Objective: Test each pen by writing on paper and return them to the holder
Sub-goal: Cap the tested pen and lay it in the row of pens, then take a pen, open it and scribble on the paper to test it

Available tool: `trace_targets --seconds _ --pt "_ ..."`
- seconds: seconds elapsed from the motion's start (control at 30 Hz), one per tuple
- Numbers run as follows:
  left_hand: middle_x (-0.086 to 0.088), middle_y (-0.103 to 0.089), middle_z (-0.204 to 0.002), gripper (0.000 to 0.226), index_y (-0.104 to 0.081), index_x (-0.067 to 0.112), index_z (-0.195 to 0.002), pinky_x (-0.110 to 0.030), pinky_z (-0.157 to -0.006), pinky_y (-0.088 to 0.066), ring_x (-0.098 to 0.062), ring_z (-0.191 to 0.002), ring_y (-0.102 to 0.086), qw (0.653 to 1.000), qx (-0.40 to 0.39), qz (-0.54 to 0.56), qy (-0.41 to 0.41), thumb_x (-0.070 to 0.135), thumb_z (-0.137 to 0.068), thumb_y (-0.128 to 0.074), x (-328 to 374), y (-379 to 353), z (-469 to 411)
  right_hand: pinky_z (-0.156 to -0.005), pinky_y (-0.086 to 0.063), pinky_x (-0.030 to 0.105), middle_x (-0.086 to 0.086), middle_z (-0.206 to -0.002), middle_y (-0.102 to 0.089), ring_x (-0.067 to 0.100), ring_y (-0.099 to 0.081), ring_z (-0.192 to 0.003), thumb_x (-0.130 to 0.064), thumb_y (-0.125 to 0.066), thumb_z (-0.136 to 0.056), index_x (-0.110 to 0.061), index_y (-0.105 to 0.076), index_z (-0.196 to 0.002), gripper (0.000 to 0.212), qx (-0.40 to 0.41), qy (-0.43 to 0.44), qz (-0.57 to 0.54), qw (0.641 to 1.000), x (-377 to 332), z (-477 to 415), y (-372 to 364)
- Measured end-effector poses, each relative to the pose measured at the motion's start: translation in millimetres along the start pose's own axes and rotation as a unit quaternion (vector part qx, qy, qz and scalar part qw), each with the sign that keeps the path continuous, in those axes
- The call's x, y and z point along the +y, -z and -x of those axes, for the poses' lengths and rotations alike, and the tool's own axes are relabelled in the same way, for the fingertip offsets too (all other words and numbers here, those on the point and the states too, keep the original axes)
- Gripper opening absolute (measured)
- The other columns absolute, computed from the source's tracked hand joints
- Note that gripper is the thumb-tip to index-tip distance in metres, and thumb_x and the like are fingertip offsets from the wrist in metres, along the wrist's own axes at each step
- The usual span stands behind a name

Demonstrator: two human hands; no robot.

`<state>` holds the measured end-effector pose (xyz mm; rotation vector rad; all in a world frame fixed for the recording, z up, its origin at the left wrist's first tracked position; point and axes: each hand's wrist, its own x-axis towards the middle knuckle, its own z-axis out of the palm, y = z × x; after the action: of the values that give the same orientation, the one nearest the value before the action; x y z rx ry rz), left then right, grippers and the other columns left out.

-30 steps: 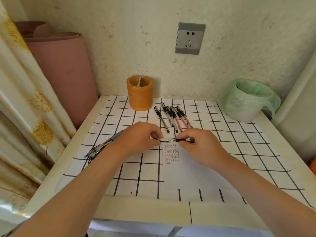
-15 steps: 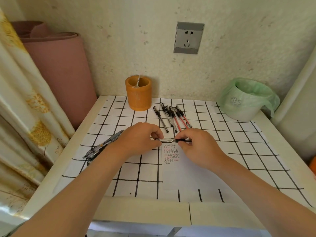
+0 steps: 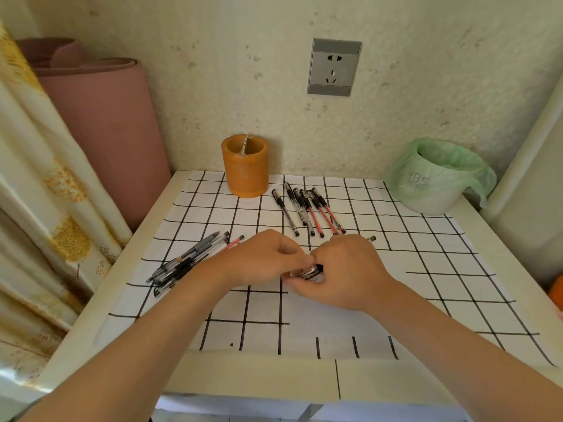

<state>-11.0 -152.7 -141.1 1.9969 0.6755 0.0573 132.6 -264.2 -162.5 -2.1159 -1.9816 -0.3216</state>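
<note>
While right hand (image 3: 344,269) pinches pen (image 3: 312,272), holder (image 3: 246,172) stands behind.

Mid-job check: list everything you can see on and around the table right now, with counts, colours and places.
holder: one, orange, back of table
pen row: about six, black and red, side by side right of the holder
pen pile: several, black, grey and red, left part of table
held pen: one, black, between both hands
paper: one sheet, white, front centre, under the hands
grid cover: one, white with black lines, over the table
table: one, cream
bin: one, white with green bag, back right corner
socket: one, grey, on the wall
rolled mat: one, pink, left of table
curtain: one, cream with yellow flowers, far left
left grip: pinches the held pen
right grip: holds the held pen
</note>
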Motion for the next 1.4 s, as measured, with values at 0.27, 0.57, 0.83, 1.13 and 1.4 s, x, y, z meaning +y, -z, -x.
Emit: trace_targets --seconds 0.27,0.57,0.83,1.13,1.4 --pt "-0.003 -0.076 -0.085 0.010 -0.078 0.019 -0.088 -0.016 -0.072 -0.051 -0.004 -0.073 -0.066 0.999 -0.010 -0.015 0.028 0.028 -0.084 -0.077 -1 2 0 -0.046 -0.031 0.024 -0.008 -0.053 -0.052 0.009 -0.047 -0.052 -0.078 -0.044 -0.074 -0.026 -0.055 -0.061 0.055 -0.011 -0.002 -0.041 0.999 -1 0 -1" --pt "0.006 -0.065 -0.096 0.010 -0.068 0.030 -0.100 -0.028 -0.073 -0.051 -0.013 -0.086 -0.063 0.968 0.245 -0.051 0.027 0.029 -0.097 -0.059 -22 39 -4 -0.076 -0.043 0.021 -0.008 -0.102 -0.050 0.004 -0.053 -0.081 -0.014 -0.061 -0.092 -0.017 -0.067 -0.116 0.025 -0.024 -0.039 -0.210 0.977 18 -12 -15" --pt "0.012 -0.063 -0.105 0.034 -0.053 0.032 -0.131 -0.027 -0.076 -0.049 -0.014 -0.093 -0.061 0.941 0.326 -0.082 0.035 0.031 -0.097 -0.058 -42 55 1 -0.062 -0.049 0.026 0.000 -0.091 -0.065 0.011 -0.056 -0.069 -0.015 -0.058 -0.092 -0.018 -0.075 -0.103 0.020 -0.035 -0.106 -0.205 0.972 -9 -42 -9" --pt "0.013 -0.062 -0.095 0.013 -0.063 0.035 -0.104 -0.026 -0.070 -0.048 -0.006 -0.085 -0.056 0.921 0.257 -0.279 0.092 0.038 -0.091 -0.065 -65 68 36 -0.046 -0.041 0.022 0.004 -0.069 -0.064 0.018 -0.059 -0.060 -0.010 -0.055 -0.086 -0.009 -0.070 -0.084 0.015 -0.058 -0.235 -0.148 0.959 -25 -79 -24" --pt "0.017 -0.060 -0.084 0.018 -0.062 0.036 -0.084 -0.024 -0.064 -0.045 -0.004 -0.079 -0.055 0.918 0.197 -0.325 0.108 0.046 -0.077 -0.075 -78 78 63 -0.053 -0.042 0.025 0.003 -0.080 -0.066 0.021 -0.062 -0.073 -0.010 -0.055 -0.087 -0.012 -0.065 -0.095 0.013 -0.034 -0.240 -0.091 0.966 -26 -86 -43"
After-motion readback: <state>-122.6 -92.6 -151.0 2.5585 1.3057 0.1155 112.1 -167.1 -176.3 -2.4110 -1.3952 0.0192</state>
